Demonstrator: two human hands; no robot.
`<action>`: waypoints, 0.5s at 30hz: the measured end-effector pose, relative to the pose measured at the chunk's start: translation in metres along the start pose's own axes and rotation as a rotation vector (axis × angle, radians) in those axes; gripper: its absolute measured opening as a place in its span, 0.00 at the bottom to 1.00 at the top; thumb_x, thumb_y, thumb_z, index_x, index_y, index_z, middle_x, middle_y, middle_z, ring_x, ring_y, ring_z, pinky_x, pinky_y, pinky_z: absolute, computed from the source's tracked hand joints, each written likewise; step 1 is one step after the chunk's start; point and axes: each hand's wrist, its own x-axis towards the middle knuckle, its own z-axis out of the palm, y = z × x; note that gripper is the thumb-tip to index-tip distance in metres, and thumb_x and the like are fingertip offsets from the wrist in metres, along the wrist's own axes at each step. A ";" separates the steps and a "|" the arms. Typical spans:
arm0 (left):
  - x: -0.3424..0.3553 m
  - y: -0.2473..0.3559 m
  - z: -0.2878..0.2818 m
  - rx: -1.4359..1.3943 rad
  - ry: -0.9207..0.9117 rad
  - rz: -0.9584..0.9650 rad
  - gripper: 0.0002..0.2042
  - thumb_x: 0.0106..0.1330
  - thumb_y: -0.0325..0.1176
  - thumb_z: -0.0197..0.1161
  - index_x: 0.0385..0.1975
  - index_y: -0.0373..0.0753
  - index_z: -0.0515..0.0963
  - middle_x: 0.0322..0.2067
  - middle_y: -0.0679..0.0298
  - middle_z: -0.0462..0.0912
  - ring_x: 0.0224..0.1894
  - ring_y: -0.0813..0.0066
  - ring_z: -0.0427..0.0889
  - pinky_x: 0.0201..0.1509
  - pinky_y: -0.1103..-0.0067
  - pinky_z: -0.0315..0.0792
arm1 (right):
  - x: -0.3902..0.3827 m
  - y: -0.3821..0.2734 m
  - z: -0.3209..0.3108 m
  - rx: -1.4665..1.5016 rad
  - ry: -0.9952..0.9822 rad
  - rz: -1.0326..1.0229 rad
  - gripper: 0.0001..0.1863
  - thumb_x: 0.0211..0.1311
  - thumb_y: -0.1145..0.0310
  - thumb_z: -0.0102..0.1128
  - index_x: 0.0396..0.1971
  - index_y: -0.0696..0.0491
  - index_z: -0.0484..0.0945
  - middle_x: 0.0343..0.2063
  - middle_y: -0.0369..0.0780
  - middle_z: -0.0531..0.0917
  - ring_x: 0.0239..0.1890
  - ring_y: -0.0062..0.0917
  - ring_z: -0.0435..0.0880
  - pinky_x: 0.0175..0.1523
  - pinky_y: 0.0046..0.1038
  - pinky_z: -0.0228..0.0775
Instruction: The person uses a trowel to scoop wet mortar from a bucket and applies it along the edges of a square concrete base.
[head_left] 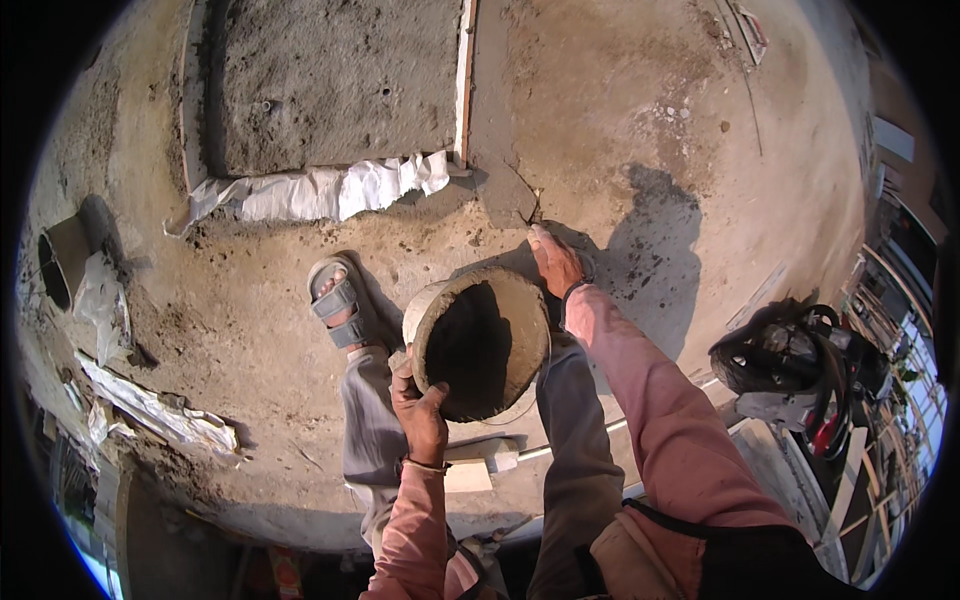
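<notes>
A round, cement-crusted bucket (535, 378) is tilted between my legs, its dark mouth facing up toward me. My left hand (420, 415) is closed on its near left rim, thumb over the edge. Beyond the bucket's far right side, my right hand (556, 262) reaches down close to the ground with its fingers curled. A thin, dark, bent piece (533, 208) shows just past those fingertips. Whatever lies inside the right fist is hidden. Grey wet-looking mortar (490, 100) runs in a strip beyond that hand.
At the far left, a wooden-edged frame (466, 80) borders rough grey concrete (340, 80), with white sheeting (350, 190) along its near edge. A second bucket (66, 260) lies on its side at left. Black machinery (800, 365) and timber strips (850, 485) are at right.
</notes>
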 end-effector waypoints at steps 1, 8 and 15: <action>-0.001 -0.002 -0.003 -0.007 0.016 -0.009 0.22 0.45 0.15 0.54 0.44 0.34 0.72 0.44 0.63 0.77 0.46 0.76 0.75 0.55 0.79 0.67 | -0.022 0.011 0.002 -0.068 -0.040 0.014 0.21 0.66 0.61 0.45 0.56 0.52 0.69 0.50 0.51 0.76 0.52 0.49 0.74 0.54 0.42 0.67; -0.001 -0.009 -0.014 -0.026 0.025 0.005 0.26 0.45 0.15 0.54 0.50 0.33 0.70 0.50 0.60 0.74 0.53 0.72 0.72 0.62 0.76 0.62 | -0.024 0.018 -0.012 -0.036 0.059 0.007 0.20 0.67 0.59 0.45 0.57 0.46 0.69 0.50 0.50 0.76 0.50 0.49 0.75 0.52 0.43 0.68; -0.003 -0.002 -0.006 0.003 0.084 0.066 0.24 0.47 0.16 0.54 0.50 0.31 0.69 0.48 0.60 0.75 0.51 0.72 0.73 0.60 0.77 0.62 | -0.050 0.035 -0.041 -0.257 -0.161 0.179 0.21 0.67 0.59 0.44 0.56 0.49 0.70 0.51 0.47 0.76 0.51 0.46 0.74 0.54 0.41 0.68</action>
